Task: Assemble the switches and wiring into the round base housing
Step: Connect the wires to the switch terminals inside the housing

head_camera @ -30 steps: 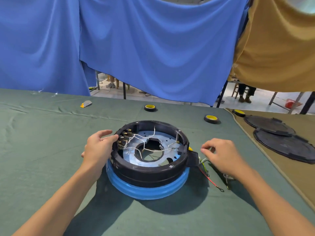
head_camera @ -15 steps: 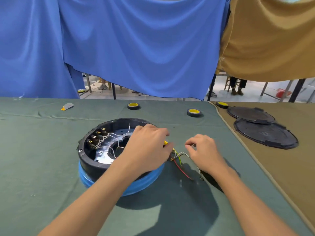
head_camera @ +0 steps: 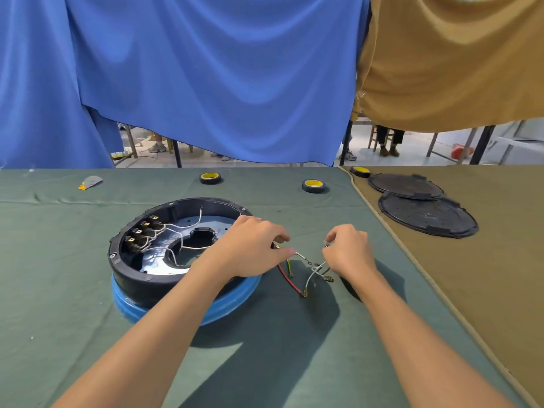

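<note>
The round black base housing (head_camera: 129, 272) sits on a blue ring (head_camera: 235, 301) on the green cloth. A row of switches (head_camera: 141, 234) lines its left inner wall, with white wires (head_camera: 176, 228) running over the metal plate inside. My left hand (head_camera: 253, 248) reaches across the housing's right rim and pinches a white wire (head_camera: 300, 255) at its right side. My right hand (head_camera: 347, 251) pinches the wire bundle's far end. Red (head_camera: 290, 279), green-yellow (head_camera: 290, 267) and white leads with metal terminals (head_camera: 304, 294) hang between my hands.
Two tape rolls (head_camera: 210, 178) (head_camera: 314, 185) lie beyond the housing, a third (head_camera: 359, 171) on the tan cloth. Two black round covers (head_camera: 426, 214) lie at the right. A small grey and yellow scrap (head_camera: 90, 182) lies far left. Blue and tan curtains hang behind.
My left hand left the housing's left rim and crossed over to its right side, taking hold of a wire. My right hand lifted the wire bundle. The view shifted right.
</note>
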A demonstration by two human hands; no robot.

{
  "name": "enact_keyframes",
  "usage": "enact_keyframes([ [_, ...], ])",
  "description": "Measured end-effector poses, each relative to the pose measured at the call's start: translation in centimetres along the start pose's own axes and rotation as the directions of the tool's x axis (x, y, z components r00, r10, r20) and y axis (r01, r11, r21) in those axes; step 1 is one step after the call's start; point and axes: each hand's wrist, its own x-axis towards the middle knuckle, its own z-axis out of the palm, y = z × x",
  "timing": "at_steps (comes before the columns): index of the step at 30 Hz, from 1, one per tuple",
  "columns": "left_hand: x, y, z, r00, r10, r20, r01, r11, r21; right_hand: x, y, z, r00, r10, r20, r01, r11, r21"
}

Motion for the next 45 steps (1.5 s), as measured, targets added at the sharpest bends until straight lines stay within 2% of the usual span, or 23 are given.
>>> enact_keyframes([
  [5, 0.0, -0.1, 0.0, 1.000, 0.004, 0.004, -0.004, 0.999, -0.051, -0.2, -0.1, 0.3, 0.999, 0.012, -0.043, -0.011, 1.000, 0.017],
  [8, 0.1, -0.2, -0.1, 1.000, -0.008, -0.002, 0.008, 0.995, -0.104, 0.0, 0.0, 0.5, 0.996, -0.045, -0.077, 0.041, 0.998, -0.045],
  [11, 0.1, -0.2, -0.2, 1.000, -0.016, 0.006, 0.016, 0.990, -0.139, 0.2, 0.3, 0.9, 0.994, -0.053, -0.094, 0.052, 0.999, -0.014],
  [16, -0.1, -0.2, -0.3, 1.000, -0.022, 0.005, 0.022, 0.983, -0.184, 0.1, 0.0, 1.4, 0.987, -0.127, -0.095, 0.122, 0.991, -0.061],
  [18, -0.1, -0.2, -0.3, 1.000, -0.024, 0.011, 0.026, 0.979, -0.200, 0.1, -0.3, 1.1, 0.980, -0.139, -0.144, 0.145, 0.989, 0.026],
  [20, -0.2, -0.2, -0.4, 1.000, -0.027, 0.013, 0.029, 0.976, -0.217, -0.1, -0.8, 0.5, 0.958, -0.138, -0.250, 0.191, 0.961, 0.200],
  [22, -0.2, -0.1, -0.5, 1.000, -0.030, 0.010, 0.031, 0.972, -0.232, -0.7, -1.4, -0.1, 0.925, -0.150, -0.349, 0.281, 0.889, 0.361],
  [25, -0.3, 0.0, -0.6, 0.999, -0.040, 0.000, 0.038, 0.947, -0.319, -1.9, -2.6, -0.5, 0.906, -0.139, -0.401, 0.354, 0.770, 0.531],
  [30, -0.7, -0.3, -0.7, 0.999, 0.019, 0.037, -0.003, 0.917, -0.398, -3.1, -4.0, -0.5, 0.890, -0.091, -0.447, 0.385, 0.674, 0.630],
  [34, -0.6, -0.6, -0.6, 0.999, 0.021, 0.047, 0.001, 0.906, -0.422, -2.9, -4.1, -0.5, 0.885, 0.064, -0.462, 0.336, 0.599, 0.727],
  [38, -0.4, -0.6, -0.6, 0.986, -0.075, -0.148, -0.007, 0.871, -0.491, -2.4, -3.7, -0.2, 0.909, 0.163, -0.384, 0.240, 0.548, 0.801],
  [40, -0.5, -0.5, -0.7, 0.956, -0.133, -0.263, -0.025, 0.852, -0.522, -2.4, -3.6, -0.1, 0.940, 0.164, -0.299, 0.160, 0.560, 0.813],
  [41, -0.6, -0.5, -0.8, 0.941, -0.158, -0.301, -0.029, 0.845, -0.534, -2.5, -3.6, 0.0, 0.951, 0.147, -0.271, 0.130, 0.606, 0.785],
  [42, -0.7, -0.4, -0.9, 0.928, -0.177, -0.329, -0.033, 0.838, -0.544, -2.6, -3.7, 0.1, 0.953, 0.114, -0.282, 0.124, 0.702, 0.702],
  [44, -0.9, -0.4, -1.0, 0.912, -0.197, -0.359, -0.037, 0.833, -0.553, -3.1, -3.9, -0.1, 0.896, -0.045, -0.442, 0.242, 0.884, 0.401],
  [45, -1.0, -0.3, -1.0, 0.913, -0.198, -0.358, -0.035, 0.835, -0.550, -3.5, -4.1, -0.4, 0.832, -0.177, -0.526, 0.361, 0.893, 0.269],
])
